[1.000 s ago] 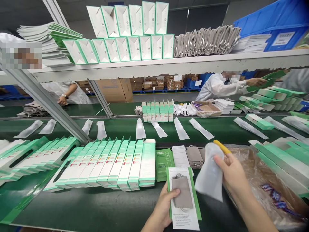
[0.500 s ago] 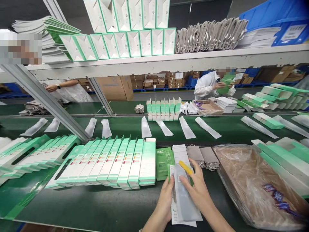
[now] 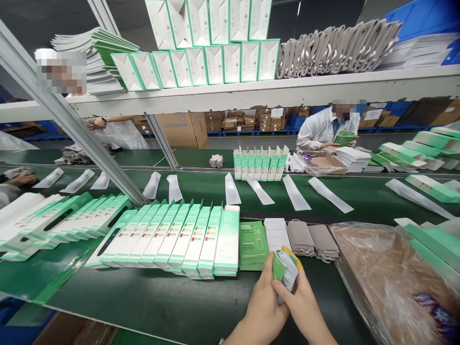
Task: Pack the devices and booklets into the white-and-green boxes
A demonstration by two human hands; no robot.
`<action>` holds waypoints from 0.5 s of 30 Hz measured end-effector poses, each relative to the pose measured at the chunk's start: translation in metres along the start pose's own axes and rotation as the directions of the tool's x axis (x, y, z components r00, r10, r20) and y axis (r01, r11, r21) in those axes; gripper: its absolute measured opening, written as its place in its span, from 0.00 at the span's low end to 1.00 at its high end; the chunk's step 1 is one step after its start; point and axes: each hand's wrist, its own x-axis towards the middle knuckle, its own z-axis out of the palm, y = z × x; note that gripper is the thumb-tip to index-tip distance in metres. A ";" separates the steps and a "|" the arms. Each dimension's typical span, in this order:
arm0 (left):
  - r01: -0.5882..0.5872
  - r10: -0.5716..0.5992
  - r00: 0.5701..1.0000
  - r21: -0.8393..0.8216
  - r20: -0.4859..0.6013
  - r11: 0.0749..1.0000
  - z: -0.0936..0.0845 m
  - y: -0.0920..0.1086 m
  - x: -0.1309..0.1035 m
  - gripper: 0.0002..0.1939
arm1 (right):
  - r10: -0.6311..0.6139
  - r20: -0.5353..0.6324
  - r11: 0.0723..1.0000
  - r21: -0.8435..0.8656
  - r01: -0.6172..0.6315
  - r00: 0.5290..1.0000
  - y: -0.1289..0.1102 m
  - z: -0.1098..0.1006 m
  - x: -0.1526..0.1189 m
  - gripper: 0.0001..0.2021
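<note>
Above the dark green surface point(image 3: 172, 306), near white papers point(image 3: 276, 232), holds left hand point(image 3: 264, 299) and right hand point(image 3: 304, 302) close together, fingers curled upward. Clasps with both grips a small curved bundle point(image 3: 287, 278), pointing up and away from the body, apparently along its long axis. Shows green leaflet point(image 3: 278, 269) at left, whitish sleeve point(image 3: 291, 274) at right, and yellow cover point(image 3: 293, 256) on one right fingertip.
</note>
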 end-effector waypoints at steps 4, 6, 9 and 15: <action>0.091 -0.090 0.996 -0.009 0.010 0.996 -0.007 0.009 -0.005 0.53 | 0.040 -0.021 0.998 0.054 -0.039 0.999 -0.014 0.005 -0.002 0.33; 0.190 -0.191 0.982 0.031 0.014 0.981 -0.011 0.012 -0.007 0.56 | 0.071 -0.027 0.995 0.075 -0.069 0.997 -0.013 0.004 0.000 0.33; 0.182 -0.184 0.983 0.086 0.014 0.979 -0.016 0.015 -0.010 0.53 | 0.098 -0.012 0.994 0.048 -0.097 0.995 -0.003 0.001 0.002 0.35; -0.007 -0.027 0.996 0.369 0.088 0.929 -0.065 0.039 -0.034 0.60 | 0.088 0.059 0.985 0.142 -0.096 0.994 -0.008 0.001 0.001 0.32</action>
